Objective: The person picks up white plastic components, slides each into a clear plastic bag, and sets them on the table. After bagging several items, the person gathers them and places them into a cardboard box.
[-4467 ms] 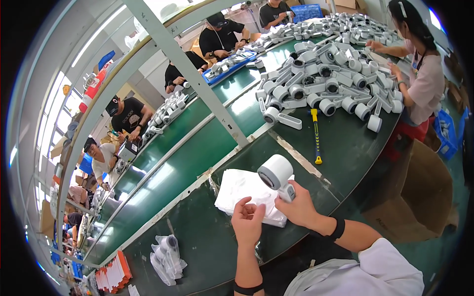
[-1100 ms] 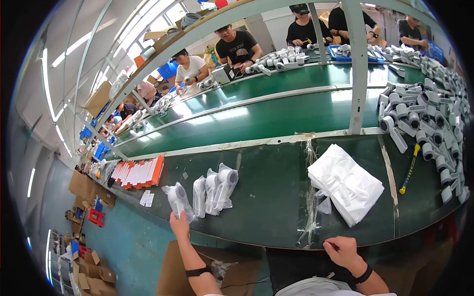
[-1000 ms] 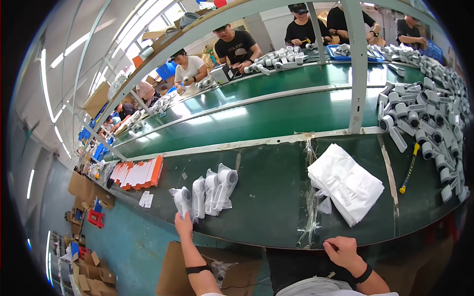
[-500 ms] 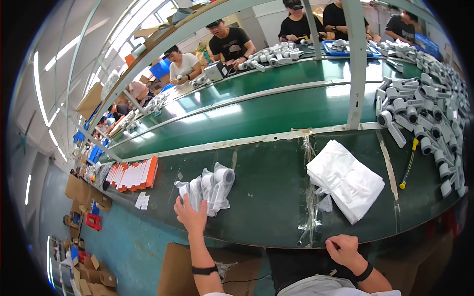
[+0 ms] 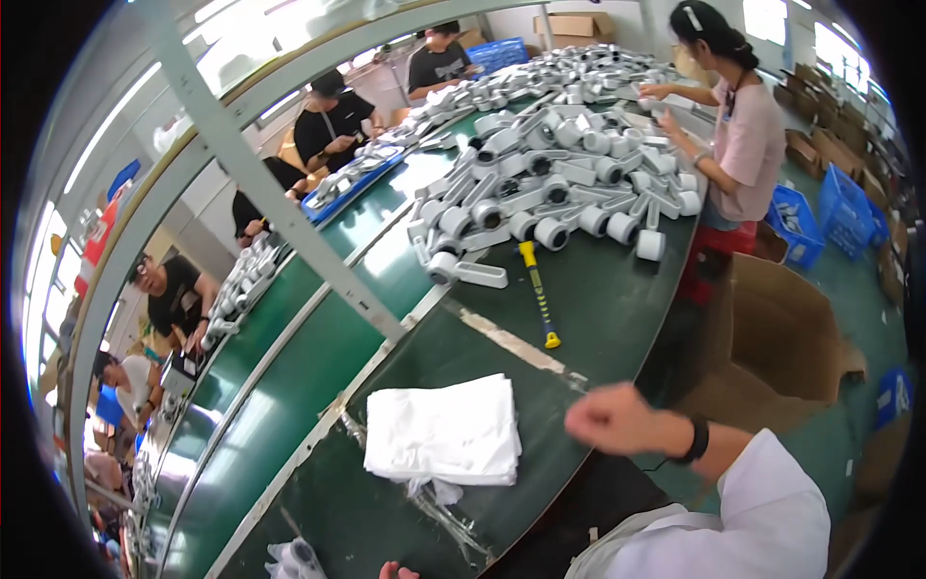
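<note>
My right hand (image 5: 614,419) is in the air by the front edge of the green workbench (image 5: 598,318). Its fingers look curled into a loose fist, blurred by motion, with nothing visible in them. Nearest to it lies a stack of white plastic bags (image 5: 442,429). Of my left hand (image 5: 397,571), only fingertips show at the lower edge; the rest is out of view. Left of those fingertips is a grey-white part in a clear bag (image 5: 295,560), partly cut off. A slim tool with a yellow and dark handle (image 5: 539,294) lies beyond the bags.
A big heap of grey-white parts with round heads and flat handles (image 5: 559,183) covers the bench's far end. A person in pink (image 5: 743,135) works beside it. A metal post (image 5: 280,212) rises left of the bags. An open cardboard box (image 5: 781,328) stands at right.
The view has swung to the right, bringing the heap and the person in pink into sight. My right hand has lifted away from my body. My left hand no longer shows on the bagged parts.
</note>
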### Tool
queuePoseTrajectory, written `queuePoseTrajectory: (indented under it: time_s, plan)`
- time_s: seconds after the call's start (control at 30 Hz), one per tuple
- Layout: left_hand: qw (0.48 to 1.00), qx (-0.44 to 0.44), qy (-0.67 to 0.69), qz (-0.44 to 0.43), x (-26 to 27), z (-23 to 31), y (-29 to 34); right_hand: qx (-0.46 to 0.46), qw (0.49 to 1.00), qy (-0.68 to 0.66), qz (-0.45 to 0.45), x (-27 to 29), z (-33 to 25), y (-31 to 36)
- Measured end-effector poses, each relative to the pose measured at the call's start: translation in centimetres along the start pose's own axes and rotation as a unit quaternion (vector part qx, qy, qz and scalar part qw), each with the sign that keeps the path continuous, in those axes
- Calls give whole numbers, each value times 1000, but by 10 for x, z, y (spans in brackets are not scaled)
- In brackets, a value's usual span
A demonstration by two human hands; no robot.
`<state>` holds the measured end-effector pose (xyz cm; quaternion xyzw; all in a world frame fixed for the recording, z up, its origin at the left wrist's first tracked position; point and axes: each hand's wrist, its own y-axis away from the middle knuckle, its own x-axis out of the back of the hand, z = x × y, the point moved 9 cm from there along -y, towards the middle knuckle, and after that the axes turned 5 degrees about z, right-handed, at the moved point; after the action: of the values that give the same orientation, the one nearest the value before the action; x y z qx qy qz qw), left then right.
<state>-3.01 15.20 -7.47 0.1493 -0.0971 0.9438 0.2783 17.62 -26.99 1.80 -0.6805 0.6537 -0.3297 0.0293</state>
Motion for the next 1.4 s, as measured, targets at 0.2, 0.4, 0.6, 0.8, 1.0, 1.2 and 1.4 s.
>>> queuePoseTrajectory:
  time_s: [0.2, 0.4, 0.6, 0.8, 1.0, 1.2, 1.4]
  plan:
    - [1000, -15, -22, 11, -5, 0, -2, -83, 895, 345, 270, 182, 156, -61]
    - [953, -198, -227, 45, -15, 45, 8, -76, 832, 535, 125, 244, 233, -118]
    - [950, -196, -238, 40, -27, 55, 13, 36, 836, 548, 23, 233, 248, -126]
    - [969, -189, -159, -9, -39, 83, 10, 45, 865, 499, -31, 212, 199, -110]
    - [871, -439, -43, -216, -157, 200, 57, -7, 959, 281, 34, 177, 110, -80]
    - [818, -470, -176, -280, -231, 192, 60, -236, 951, -192, 58, 74, 86, -6]
    - [834, -429, -190, -291, -238, 184, 52, -191, 962, -192, 39, 28, 50, 27]
